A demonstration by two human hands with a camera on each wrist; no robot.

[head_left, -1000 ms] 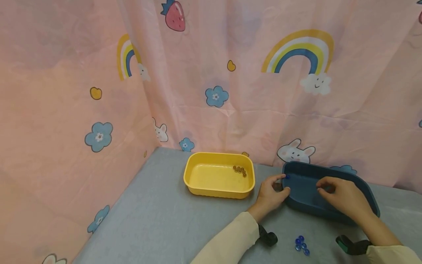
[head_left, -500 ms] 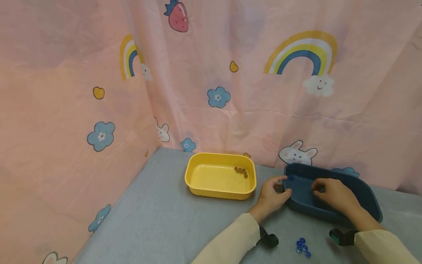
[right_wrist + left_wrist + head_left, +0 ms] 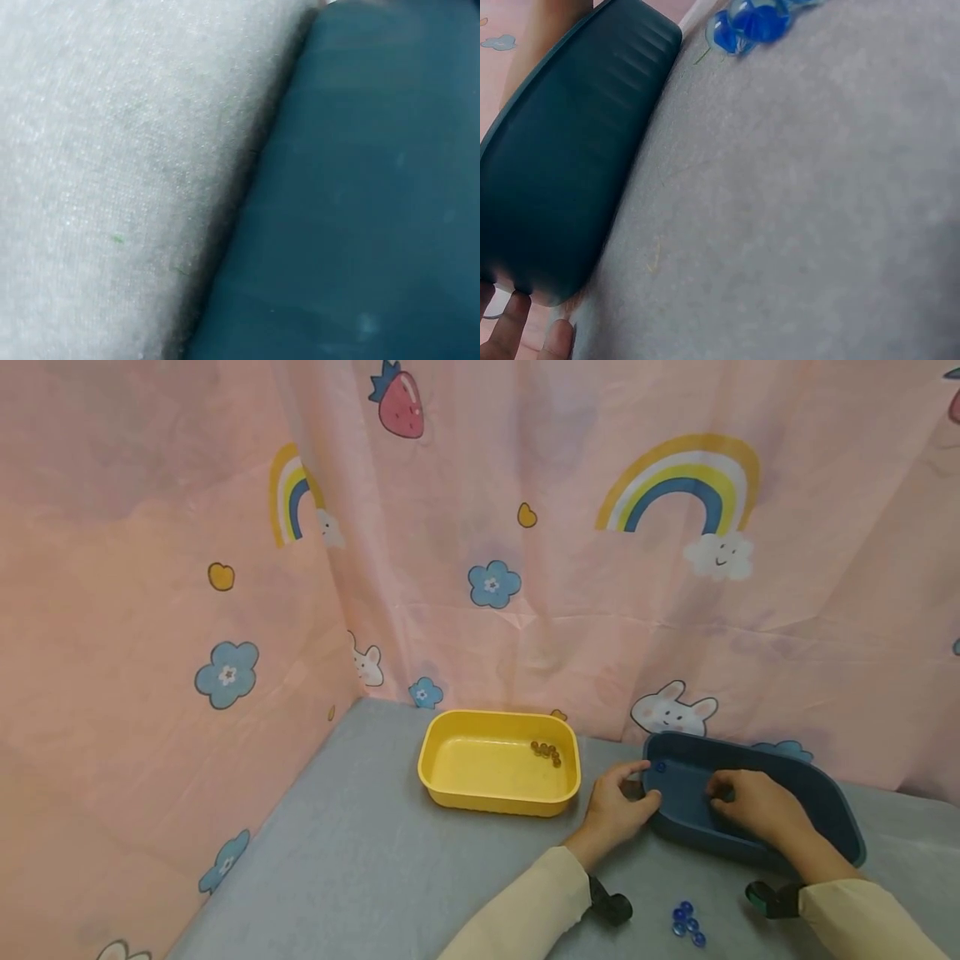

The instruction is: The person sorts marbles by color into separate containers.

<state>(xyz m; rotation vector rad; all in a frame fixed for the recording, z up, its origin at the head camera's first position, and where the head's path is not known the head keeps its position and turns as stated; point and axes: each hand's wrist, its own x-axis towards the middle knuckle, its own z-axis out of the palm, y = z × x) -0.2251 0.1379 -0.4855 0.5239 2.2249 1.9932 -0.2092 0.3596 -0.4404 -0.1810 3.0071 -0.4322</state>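
My left hand [image 3: 617, 806] is at the left end of a dark blue tray [image 3: 828, 806], index fingertip and thumb tip right at its rim. The left wrist view shows its fingertips [image 3: 511, 322] against the tray's outer wall. Inside the tray is my right hand [image 3: 757, 806], fingers curled and thumb and index tips close together low over the floor; I cannot tell whether they pinch anything. One blue marble [image 3: 660, 767] lies in the tray's far left corner. Several more blue marbles [image 3: 684, 925] sit on the cloth in front, clear with blue inside [image 3: 761, 19].
A yellow tray [image 3: 465, 802] with several amber-brown marbles [image 3: 546, 751] at its right side stands left of the blue one. Grey cloth [image 3: 360, 860] covers the table. A pink patterned curtain [image 3: 450, 635] closes off the back and left.
My right hand has shifted left and slightly lower inside the blue tray. The marble in its corner shows farther from the left index fingertip. My left hand has hardly moved.
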